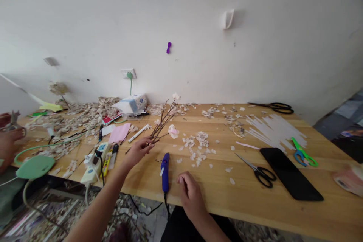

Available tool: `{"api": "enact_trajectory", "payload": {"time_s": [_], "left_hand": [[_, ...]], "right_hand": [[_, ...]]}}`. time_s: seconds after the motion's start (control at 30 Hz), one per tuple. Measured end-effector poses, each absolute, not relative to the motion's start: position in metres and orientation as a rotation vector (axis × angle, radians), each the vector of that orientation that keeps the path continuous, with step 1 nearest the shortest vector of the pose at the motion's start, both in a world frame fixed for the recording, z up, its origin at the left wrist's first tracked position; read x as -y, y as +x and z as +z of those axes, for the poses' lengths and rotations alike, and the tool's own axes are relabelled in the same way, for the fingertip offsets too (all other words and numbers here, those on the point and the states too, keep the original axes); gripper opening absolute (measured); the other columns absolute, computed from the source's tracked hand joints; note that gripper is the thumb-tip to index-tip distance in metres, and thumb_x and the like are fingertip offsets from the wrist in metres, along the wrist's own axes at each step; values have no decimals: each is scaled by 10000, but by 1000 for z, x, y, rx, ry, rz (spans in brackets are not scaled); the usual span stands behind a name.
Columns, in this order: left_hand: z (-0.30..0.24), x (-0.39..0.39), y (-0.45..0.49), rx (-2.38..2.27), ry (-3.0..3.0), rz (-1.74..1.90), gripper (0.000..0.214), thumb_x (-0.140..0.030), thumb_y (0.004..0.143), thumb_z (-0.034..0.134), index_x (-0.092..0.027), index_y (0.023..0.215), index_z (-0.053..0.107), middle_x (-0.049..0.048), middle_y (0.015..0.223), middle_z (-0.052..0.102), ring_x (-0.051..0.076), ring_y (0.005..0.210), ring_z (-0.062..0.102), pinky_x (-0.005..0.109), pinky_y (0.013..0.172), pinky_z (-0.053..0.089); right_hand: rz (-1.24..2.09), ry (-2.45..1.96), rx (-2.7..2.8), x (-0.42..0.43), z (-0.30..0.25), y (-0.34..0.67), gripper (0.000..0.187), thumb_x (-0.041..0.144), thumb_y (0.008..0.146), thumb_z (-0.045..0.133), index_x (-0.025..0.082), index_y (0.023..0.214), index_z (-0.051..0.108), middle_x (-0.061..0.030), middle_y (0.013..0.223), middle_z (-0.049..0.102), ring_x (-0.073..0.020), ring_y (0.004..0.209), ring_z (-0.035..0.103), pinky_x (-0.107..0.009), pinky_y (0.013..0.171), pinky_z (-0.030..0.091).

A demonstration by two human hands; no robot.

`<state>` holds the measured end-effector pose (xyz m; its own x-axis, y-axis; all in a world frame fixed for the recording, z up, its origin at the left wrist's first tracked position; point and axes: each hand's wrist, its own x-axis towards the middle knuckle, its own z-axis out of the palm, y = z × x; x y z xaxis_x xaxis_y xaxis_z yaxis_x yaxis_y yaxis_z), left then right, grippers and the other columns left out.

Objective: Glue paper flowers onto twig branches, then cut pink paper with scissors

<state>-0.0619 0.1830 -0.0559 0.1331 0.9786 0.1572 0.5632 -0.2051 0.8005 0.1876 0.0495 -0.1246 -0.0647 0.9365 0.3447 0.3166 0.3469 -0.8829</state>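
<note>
My left hand (140, 150) is closed around the lower part of a bundle of thin brown twigs (162, 124). The twigs slant up and to the right above the table. One pale blossom (176, 96) sits at a top tip, and a pinkish-white blossom (173, 131) is on a lower side twig. My right hand (189, 193) rests at the table's front edge, fingers loosely curled, with nothing visible in it. Between my hands lies a blue hot glue gun (165, 172), its cord dropping over the edge. Loose pale petals (202, 140) are scattered beyond my right hand.
Black-handled scissors (259, 172), a black phone (289, 174), green-blue scissors (304, 154) and white strips (275, 130) lie right. Left are a power strip (95, 166), a tissue pack (133, 104) and petal heaps (82, 121). Another person's hand (10, 138) is far left.
</note>
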Motion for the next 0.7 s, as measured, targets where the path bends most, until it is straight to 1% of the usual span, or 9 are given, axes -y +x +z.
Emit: {"api": "enact_trajectory", "payload": {"time_s": [0.03,0.1,0.23,0.27,0.4,0.47,0.53,0.63,0.7], "left_hand": [[-54,-181,-63,-1484,1819,947,476,-639,786,685,-172,859,734,172,1301,694,128,559,627,287,476,549],[-49,-177,-64,-1497,1784,963,478,-646,780,688,-179,871,734,157,1271,714,118,533,618,268,445,524],[-42,-169,-70,-1559,1742,967,502,-642,785,681,-167,941,726,129,1049,778,118,503,606,229,409,471],[-42,-167,-71,-1585,1735,968,505,-642,782,681,-163,940,719,126,1026,779,120,501,604,223,402,461],[-54,-164,-73,-1717,1749,975,465,-627,778,651,-174,874,688,132,1116,754,127,505,599,251,416,472],[-65,-165,-72,-1789,1789,968,418,-593,782,629,-181,825,680,129,1055,756,161,548,619,302,491,521],[-76,-166,-70,-1860,1840,953,356,-539,790,607,-190,787,677,126,948,754,229,673,663,373,631,565],[-86,-168,-66,-1944,1916,913,282,-462,804,577,-200,770,676,134,906,742,313,892,678,462,842,546],[-89,-169,-63,-1987,1959,870,262,-433,824,561,-201,781,676,138,927,732,332,950,670,481,901,521]], "right_hand": [[760,-1134,1595,-48,-124,188,211,225,1012,343,238,852,479,5,803,560,-154,747,578,-257,698,444],[745,-1098,1596,-47,-122,189,207,210,1012,349,239,859,486,6,813,564,-150,750,575,-251,696,444],[708,-1075,1594,-48,-122,188,190,172,1004,384,239,875,506,13,803,568,-145,727,571,-242,666,440],[694,-1070,1592,-48,-122,187,185,160,1000,386,238,885,508,11,806,568,-145,726,573,-242,664,444],[625,-999,1613,-47,-122,184,184,129,980,380,238,931,519,-9,861,588,-156,794,605,-260,732,493],[600,-943,1636,-45,-120,183,188,131,985,386,245,975,536,-20,914,610,-161,862,626,-272,799,514],[585,-918,1632,-44,-118,184,203,130,999,381,253,1028,540,-28,965,623,-162,924,637,-279,849,519],[575,-952,1578,-42,-114,192,219,125,1018,363,258,1068,530,-35,996,620,-160,962,636,-276,869,517],[579,-986,1549,-41,-113,200,207,136,1027,368,260,1066,529,-33,988,619,-158,951,634,-269,856,514]]}}
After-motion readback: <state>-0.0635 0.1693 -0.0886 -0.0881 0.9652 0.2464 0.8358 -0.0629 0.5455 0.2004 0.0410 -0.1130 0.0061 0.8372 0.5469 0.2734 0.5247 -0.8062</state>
